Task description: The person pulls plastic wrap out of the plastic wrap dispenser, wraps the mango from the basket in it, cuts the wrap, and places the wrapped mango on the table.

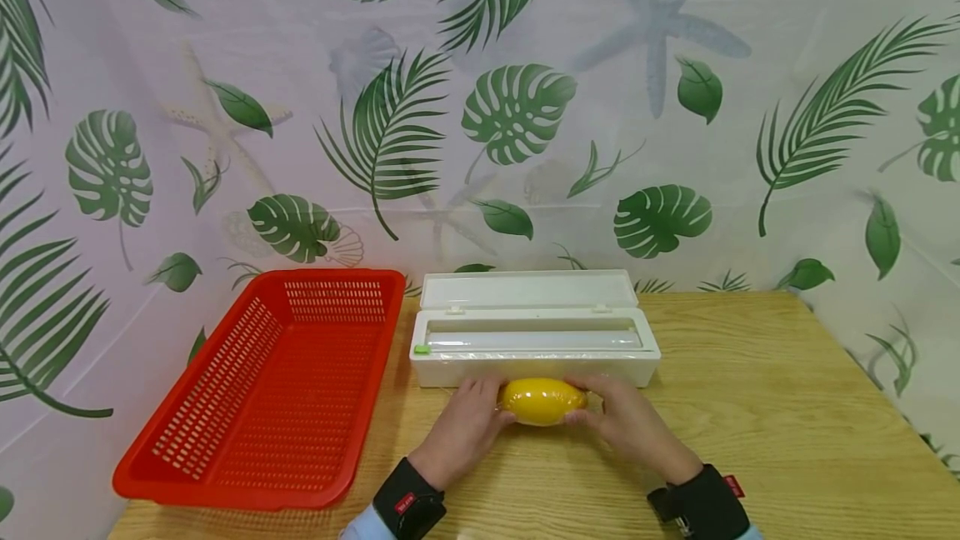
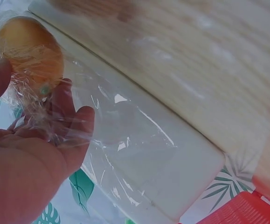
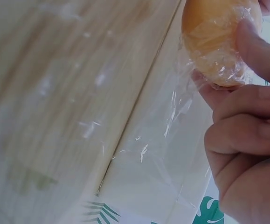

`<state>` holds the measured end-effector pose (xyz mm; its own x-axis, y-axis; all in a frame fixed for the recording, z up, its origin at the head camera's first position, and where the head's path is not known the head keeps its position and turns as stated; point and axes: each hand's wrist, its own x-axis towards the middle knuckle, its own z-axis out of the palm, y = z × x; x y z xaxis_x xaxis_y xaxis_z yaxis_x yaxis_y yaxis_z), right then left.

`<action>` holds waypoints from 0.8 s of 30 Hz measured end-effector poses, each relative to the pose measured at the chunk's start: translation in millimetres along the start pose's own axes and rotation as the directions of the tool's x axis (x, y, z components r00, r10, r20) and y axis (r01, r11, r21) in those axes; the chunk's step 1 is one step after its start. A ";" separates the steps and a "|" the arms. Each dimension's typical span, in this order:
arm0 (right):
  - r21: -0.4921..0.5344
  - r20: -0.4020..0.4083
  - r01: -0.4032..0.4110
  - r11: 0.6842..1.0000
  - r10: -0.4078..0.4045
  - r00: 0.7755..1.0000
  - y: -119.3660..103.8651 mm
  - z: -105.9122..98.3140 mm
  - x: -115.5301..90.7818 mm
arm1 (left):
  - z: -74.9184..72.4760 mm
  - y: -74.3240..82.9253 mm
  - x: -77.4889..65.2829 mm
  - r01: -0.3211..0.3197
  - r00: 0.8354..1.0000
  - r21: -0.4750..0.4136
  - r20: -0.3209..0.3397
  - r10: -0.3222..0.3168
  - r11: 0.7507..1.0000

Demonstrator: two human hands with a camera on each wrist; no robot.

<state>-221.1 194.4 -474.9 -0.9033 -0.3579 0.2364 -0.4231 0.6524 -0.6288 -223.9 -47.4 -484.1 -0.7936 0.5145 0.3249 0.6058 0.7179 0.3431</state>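
A smooth yellow oval fruit [image 1: 543,402], wrapped in cling film, is held between both hands in front of the white cling film dispenser [image 1: 534,372]. My left hand [image 1: 467,423] grips its left end, thumb on the near side. At the right end, my right hand [image 1: 636,425] pinches it between thumb and fingers. In the left wrist view, crinkled clear film [image 2: 121,116] stretches from the fruit across the dispenser's front. The right wrist view shows film [image 3: 172,107] bunched tightly at the fruit's end, with the other fingers curled below.
The dispenser's lid [image 1: 525,289] is up, and a film roll [image 1: 532,340] shows inside. A small green slider [image 1: 422,349] sits at its left front edge. To the left stands a red plastic basket [image 1: 367,407]. Behind the wooden table [image 1: 787,440] hangs a leaf-patterned cloth [image 1: 585,223].
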 end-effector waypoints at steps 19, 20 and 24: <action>0.068 -0.007 -0.020 0.997 0.021 1.000 -1.6 -0.5 1.5 | 2.7 -1.4 1.7 0.033 0.999 -0.031 0.018 -0.033 0.999; 0.071 -0.006 -0.018 0.997 0.019 1.000 -1.8 -0.5 1.4 | 2.9 -1.6 1.7 0.036 0.999 -0.032 0.020 -0.036 0.999; 0.080 0.005 0.000 0.997 -0.001 1.000 -1.7 0.1 1.4 | 3.0 -1.6 1.8 0.048 0.999 -0.032 0.028 -0.047 0.998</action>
<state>-221.7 192.7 -473.6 -0.9027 -0.3617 0.2330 -0.4163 0.5970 -0.6858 -226.5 -46.1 -486.7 -0.8224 0.4932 0.2838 0.5688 0.7263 0.3860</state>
